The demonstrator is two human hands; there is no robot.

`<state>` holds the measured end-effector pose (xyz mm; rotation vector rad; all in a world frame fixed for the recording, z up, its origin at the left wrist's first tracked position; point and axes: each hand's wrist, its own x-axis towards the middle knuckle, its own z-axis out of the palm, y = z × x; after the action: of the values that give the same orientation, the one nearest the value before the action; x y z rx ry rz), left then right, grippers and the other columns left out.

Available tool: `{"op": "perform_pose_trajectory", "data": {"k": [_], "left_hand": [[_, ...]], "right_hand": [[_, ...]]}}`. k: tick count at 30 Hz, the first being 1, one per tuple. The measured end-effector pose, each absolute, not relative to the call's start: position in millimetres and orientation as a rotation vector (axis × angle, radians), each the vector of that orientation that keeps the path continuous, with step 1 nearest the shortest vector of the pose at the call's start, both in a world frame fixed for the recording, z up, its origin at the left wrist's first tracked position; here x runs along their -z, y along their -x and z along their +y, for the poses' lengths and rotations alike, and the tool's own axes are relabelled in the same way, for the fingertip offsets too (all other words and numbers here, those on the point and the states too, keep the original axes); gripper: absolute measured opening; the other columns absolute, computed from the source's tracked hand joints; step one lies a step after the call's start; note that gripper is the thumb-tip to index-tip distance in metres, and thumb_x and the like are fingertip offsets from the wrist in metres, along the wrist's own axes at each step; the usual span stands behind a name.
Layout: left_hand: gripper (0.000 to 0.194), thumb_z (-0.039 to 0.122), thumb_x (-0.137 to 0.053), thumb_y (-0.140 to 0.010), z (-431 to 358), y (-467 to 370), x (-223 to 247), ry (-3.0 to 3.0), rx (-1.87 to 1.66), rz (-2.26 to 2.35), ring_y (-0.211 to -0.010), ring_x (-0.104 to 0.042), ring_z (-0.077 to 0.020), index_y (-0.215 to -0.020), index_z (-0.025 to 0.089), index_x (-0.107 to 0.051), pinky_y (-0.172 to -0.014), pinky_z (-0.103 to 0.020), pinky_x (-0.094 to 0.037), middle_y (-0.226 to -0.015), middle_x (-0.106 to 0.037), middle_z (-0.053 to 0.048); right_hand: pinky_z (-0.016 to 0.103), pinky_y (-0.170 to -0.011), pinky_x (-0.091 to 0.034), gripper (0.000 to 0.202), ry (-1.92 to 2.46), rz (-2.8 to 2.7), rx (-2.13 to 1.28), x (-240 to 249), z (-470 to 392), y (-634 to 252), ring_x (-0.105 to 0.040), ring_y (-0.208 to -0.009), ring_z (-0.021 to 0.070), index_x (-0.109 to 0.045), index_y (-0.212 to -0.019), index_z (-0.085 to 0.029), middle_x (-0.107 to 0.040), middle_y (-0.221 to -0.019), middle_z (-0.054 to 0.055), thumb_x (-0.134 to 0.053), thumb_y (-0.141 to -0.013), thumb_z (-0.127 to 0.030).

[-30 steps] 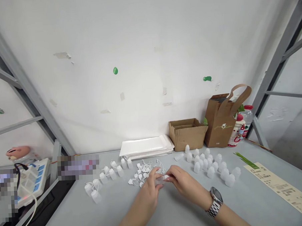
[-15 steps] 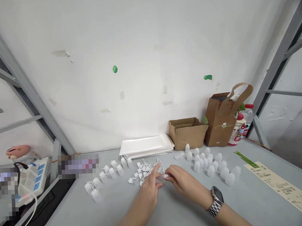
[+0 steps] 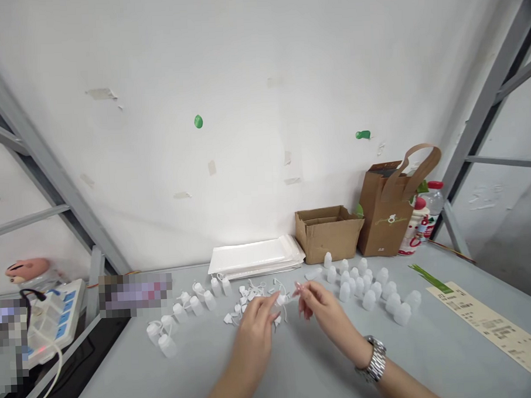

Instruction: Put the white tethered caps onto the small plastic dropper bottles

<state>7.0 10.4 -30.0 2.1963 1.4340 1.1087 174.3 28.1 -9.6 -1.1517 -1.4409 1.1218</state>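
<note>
Left of centre, my left hand [image 3: 256, 325] is closed round a small translucent bottle, mostly hidden by the fingers, with a white cap [image 3: 281, 300] at its top. Just to the right, my right hand [image 3: 318, 305] has thumb and forefinger pinched by the cap; what lies between them is too small to make out. Loose white caps with straps [image 3: 251, 292] are heaped behind my left hand. Several capped bottles [image 3: 195, 306] stand in rows at the left. At the right stand several bottles without caps [image 3: 369, 300], and one more [image 3: 313, 274] lies on its side.
White padded envelopes [image 3: 250, 257], an open cardboard box [image 3: 329, 237] and a brown paper bag [image 3: 383, 217] line the wall. Drink bottles [image 3: 432, 206] stand beside the bag. A long paper slip [image 3: 486, 324] lies at the right, a power strip [image 3: 63, 319] at the left.
My right hand has drawn back from the bottle, up and to the right, and its fingers have spread a little. The cap on the bottle now shows between my hands.
</note>
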Motion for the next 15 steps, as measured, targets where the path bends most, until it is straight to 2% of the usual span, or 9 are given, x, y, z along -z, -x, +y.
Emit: {"op": "perform_pose_trajectory", "data": {"k": [3, 9, 15], "left_hand": [[0.035, 0.017, -0.037, -0.086, 10.6, -7.0, 26.3, -2.077, -1.146, 1.503, -0.091, -0.058, -0.0172, -0.115, 0.026, -0.054, -0.080, -0.034, -0.049, -0.099, -0.060, -0.005], [0.032, 0.021, -0.043, -0.084, 8.8, -7.4, 25.8, -2.047, -1.179, 1.523, -0.089, -0.058, -0.0177, -0.113, 0.028, -0.055, -0.079, -0.034, -0.049, -0.099, -0.061, -0.004], [0.033, 0.018, -0.043, -0.084, 8.7, -8.0, 27.3, -2.112, -1.168, 1.500, -0.090, -0.058, -0.0176, -0.113, 0.027, -0.055, -0.080, -0.033, -0.048, -0.096, -0.061, -0.005]], "right_hand": [[0.027, -0.057, -0.045, 0.041, 1.100, -1.255, -1.103, 0.0, 31.8, -180.9, -0.053, -0.055, 0.0139, -0.058, -0.076, -0.017, -0.058, -0.062, 0.000, -0.055, -0.071, -0.058], [0.029, -0.067, -0.047, 0.036, 1.100, -1.135, -1.105, -1.3, 29.7, -182.3, -0.056, -0.061, 0.0141, -0.067, -0.081, -0.017, -0.063, -0.071, 0.002, -0.064, -0.068, -0.051], [0.029, -0.066, -0.046, 0.035, 1.151, -1.164, -1.042, -0.7, 28.3, -181.5, -0.056, -0.063, 0.0163, -0.067, -0.076, -0.018, -0.062, -0.065, 0.001, -0.064, -0.066, -0.052]]}}
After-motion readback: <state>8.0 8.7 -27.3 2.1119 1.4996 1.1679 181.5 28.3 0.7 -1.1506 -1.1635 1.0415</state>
